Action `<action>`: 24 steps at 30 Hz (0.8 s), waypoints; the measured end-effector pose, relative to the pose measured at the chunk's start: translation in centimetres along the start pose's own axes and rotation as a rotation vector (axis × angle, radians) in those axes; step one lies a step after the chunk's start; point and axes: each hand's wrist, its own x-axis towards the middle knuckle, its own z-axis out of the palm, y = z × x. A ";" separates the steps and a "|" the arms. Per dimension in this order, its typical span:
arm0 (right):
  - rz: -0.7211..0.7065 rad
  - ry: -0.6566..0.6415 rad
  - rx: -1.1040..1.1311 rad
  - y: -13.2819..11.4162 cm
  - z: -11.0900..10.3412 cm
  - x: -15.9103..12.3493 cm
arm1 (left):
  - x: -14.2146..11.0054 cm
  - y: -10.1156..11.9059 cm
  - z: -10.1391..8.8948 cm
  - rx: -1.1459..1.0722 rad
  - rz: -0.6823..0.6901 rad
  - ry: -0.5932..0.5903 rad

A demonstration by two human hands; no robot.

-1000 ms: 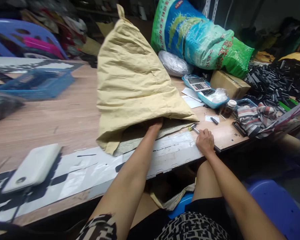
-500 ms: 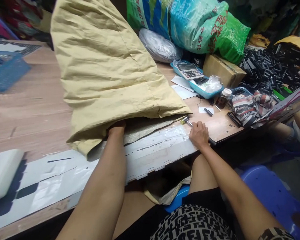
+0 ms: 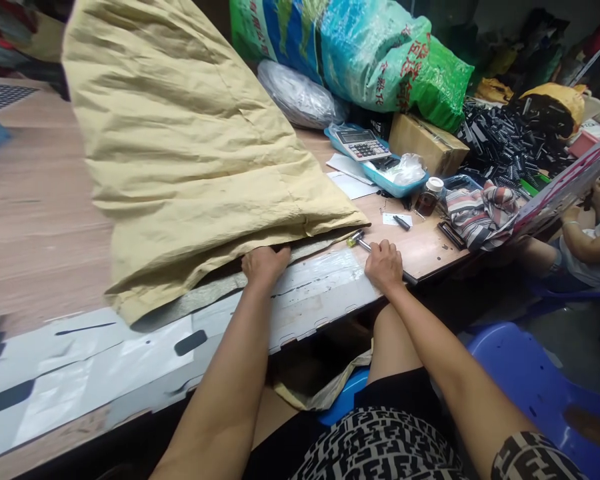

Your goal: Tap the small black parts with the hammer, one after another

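A large yellow woven sack (image 3: 195, 153) lies on the table with its mouth toward me. My left hand (image 3: 265, 264) is at that mouth, back of the hand up and thumb out to the right. Its other fingers look curled and are partly hidden, so what they hold, if anything, does not show. My right hand (image 3: 384, 264) is closed around a small hammer (image 3: 364, 245) lying at the table's front edge. The hammer's yellow-tipped head points toward the sack's right corner, and its dark handle end sticks out past my hand.
Behind the sack are a green-blue printed bag (image 3: 370, 53), a calculator (image 3: 361, 144) on a blue tray (image 3: 395, 181) and a cardboard box (image 3: 425, 143). A bottle (image 3: 429, 195), a striped cloth (image 3: 483, 213) and many black pieces (image 3: 510, 147) lie right. Another person (image 3: 587, 247) sits far right.
My left hand has come back out of the sack's mouth and moved right. My right hand remains on the hammer. The whole view has shifted slightly.
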 end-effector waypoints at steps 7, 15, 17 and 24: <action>0.006 0.012 -0.008 0.0 -0.1 0.0 | -2.2 -1.2 -2.5 0.090 -0.011 0.007; -0.004 0.050 -0.009 0.0 -0.4 0.2 | -5.5 -2.6 -3.8 -0.091 0.110 0.154; -0.002 0.053 -0.013 0.0 -0.4 0.4 | -6.8 -2.7 -3.8 -0.208 0.163 0.151; 0.006 0.060 0.011 0.1 -0.7 0.5 | -11.5 -1.8 -1.9 -0.458 0.575 -0.227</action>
